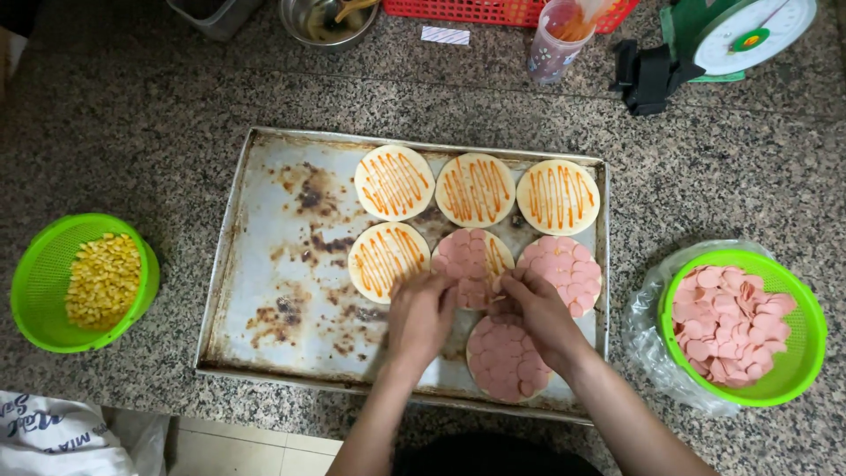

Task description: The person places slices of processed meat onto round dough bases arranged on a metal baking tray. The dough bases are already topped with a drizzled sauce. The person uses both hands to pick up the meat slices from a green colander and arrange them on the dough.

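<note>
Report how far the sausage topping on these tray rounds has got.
Done: two dough rounds, one at mid right and one at the front, are fully covered in pink slices. In hand: the left hand and right hand work on the middle round, partly covered. Left: four rounds carry only orange sauce stripes. The sausage basket is well stocked.

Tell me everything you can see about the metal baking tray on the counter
The baking tray is a large rectangular metal sheet with a low raised rim, dull and stained with brown burnt patches. It lies flat on a speckled stone counter. Its right half holds seven round dough bases: four with orange sauce stripes only, two fully covered with pink sausage slices, one partly covered. The left hand and right hand work over the partly covered base. The left half is bare.
</note>
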